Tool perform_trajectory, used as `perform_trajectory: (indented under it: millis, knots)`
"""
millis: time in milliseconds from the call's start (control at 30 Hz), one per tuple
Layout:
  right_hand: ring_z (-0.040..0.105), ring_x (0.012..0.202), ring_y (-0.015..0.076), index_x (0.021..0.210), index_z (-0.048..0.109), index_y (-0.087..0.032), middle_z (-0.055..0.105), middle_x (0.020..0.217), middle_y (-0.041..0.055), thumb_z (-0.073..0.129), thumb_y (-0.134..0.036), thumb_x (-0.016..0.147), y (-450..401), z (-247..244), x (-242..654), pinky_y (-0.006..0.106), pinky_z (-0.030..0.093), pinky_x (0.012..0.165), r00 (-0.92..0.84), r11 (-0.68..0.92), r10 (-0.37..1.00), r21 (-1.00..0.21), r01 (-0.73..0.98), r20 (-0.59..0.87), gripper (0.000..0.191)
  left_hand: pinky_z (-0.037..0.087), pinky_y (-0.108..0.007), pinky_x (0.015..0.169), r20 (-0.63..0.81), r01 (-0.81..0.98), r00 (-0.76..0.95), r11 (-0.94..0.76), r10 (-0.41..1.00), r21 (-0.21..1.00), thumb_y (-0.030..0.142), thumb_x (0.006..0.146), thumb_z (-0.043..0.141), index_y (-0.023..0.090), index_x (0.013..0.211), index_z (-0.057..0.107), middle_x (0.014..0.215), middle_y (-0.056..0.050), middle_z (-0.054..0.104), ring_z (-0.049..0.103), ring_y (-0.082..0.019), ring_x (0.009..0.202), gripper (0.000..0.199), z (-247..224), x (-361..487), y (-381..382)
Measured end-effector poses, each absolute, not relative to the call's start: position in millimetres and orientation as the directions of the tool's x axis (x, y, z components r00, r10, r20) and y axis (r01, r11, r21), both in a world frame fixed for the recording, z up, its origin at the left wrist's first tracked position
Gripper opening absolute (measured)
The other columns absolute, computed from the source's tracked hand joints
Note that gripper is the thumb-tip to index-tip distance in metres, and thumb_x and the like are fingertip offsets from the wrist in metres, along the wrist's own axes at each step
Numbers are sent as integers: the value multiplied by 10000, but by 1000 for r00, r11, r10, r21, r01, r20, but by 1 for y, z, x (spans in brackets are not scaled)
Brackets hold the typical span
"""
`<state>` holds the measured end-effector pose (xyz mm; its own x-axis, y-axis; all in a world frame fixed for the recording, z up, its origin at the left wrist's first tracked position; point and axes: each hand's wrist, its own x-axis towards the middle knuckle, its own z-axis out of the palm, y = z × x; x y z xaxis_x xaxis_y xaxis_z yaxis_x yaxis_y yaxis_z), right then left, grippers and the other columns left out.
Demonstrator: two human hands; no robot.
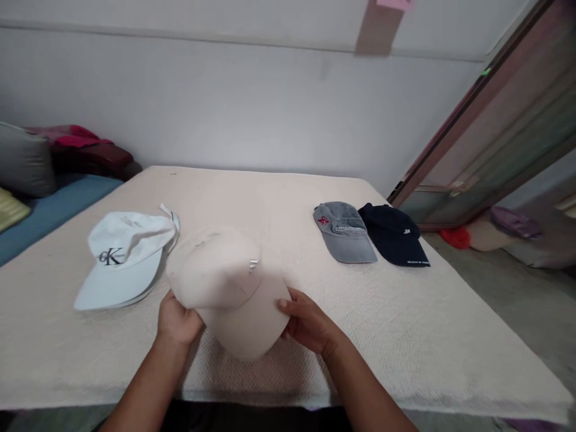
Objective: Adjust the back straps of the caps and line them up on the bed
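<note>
A beige baseball cap (216, 270) is held over the near middle of the table, its brim pointing down toward me and slightly right. My left hand (177, 319) grips the cap at its lower left edge, with most fingers hidden beneath it. On the other side, my right hand (308, 318) pinches the brim, thumb on top. To the left lies a white cap (130, 258) with a dark CK print, and a second brim edge shows under it. A grey cap (344, 234) with a red emblem sits at the right, touching a navy cap (396, 234).
A cream cloth covers the table (450, 336), which stands against a pale wall (252, 102). Beyond its left side are a grey cushion (27, 159) and a blue seat (72, 198). A door frame (468, 108) rises at the right, with cloth items (490, 231) on the floor nearby.
</note>
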<state>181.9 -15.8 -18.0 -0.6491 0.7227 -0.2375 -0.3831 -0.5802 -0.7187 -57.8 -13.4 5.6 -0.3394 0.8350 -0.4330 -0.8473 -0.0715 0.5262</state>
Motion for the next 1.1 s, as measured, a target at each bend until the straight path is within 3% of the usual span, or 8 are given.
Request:
perform_trajectory:
  millis: [100,233,367,467,567,667,767,1100]
  knots:
    - [451,496,70,973,572,-147,554,693,-8,751,-361,660,-11,-19,181,179,338,429,-639,-574,727,-733,-364,-251,419,562,-245,613,-430,-843,-349,-79,832,532,112,902,229,174,1215,581,710,-35,736,688,-163,624,475,12,-56,-14]
    - [531,628,109,952,590,-142,601,808,34,777,-363,628,0,-20,181,211,417,535,-552,-517,797,-749,-416,-243,435,562,-241,646,-431,-854,-324,-65,842,516,127,911,254,220,1165,599,727,-6,732,687,-155,661,438,14,-51,-17]
    - [518,572,104,934,598,-131,608,746,29,749,-355,671,15,-24,178,205,401,492,-450,-404,878,-754,-518,-162,378,572,-255,640,-466,-889,-231,10,854,458,240,909,334,159,1018,628,710,-46,698,677,-160,652,324,1,-48,-20]
    - [539,589,112,921,600,-127,624,750,33,753,-330,664,38,-28,177,209,428,496,-278,-283,951,-728,-624,-132,361,585,-350,714,-515,-875,-151,128,844,467,374,862,437,100,1010,610,922,-152,685,681,-237,843,357,-7,-43,-20]
    - [533,563,91,859,569,-164,631,742,-2,757,-291,650,68,-36,185,191,439,479,-59,-150,987,-714,-684,-150,308,569,-404,788,-523,-843,-99,207,847,496,374,857,447,61,998,614,1115,-231,618,632,-291,1006,382,-9,-36,-21]
    - [474,453,64,767,513,-175,580,599,-51,732,-226,668,95,-49,201,172,420,424,68,-99,978,-725,-681,-197,246,570,-394,777,-559,-830,-66,266,826,491,315,874,425,65,892,641,1059,-213,636,643,-277,962,331,-10,-30,-21]
    - [507,436,83,716,478,-176,560,519,-42,695,-197,706,108,-61,216,177,429,400,154,-88,956,-747,-659,-249,219,575,-354,738,-582,-821,-38,307,812,482,262,879,427,69,836,650,969,-174,656,659,-235,858,298,-12,-27,-21]
    - [607,457,124,831,452,-184,584,529,-41,641,-178,753,105,-63,218,192,487,378,275,-97,912,-812,-576,-304,205,569,-287,623,-587,-798,-13,346,809,494,193,882,446,86,800,648,855,-118,655,644,-168,698,243,-23,-24,-28]
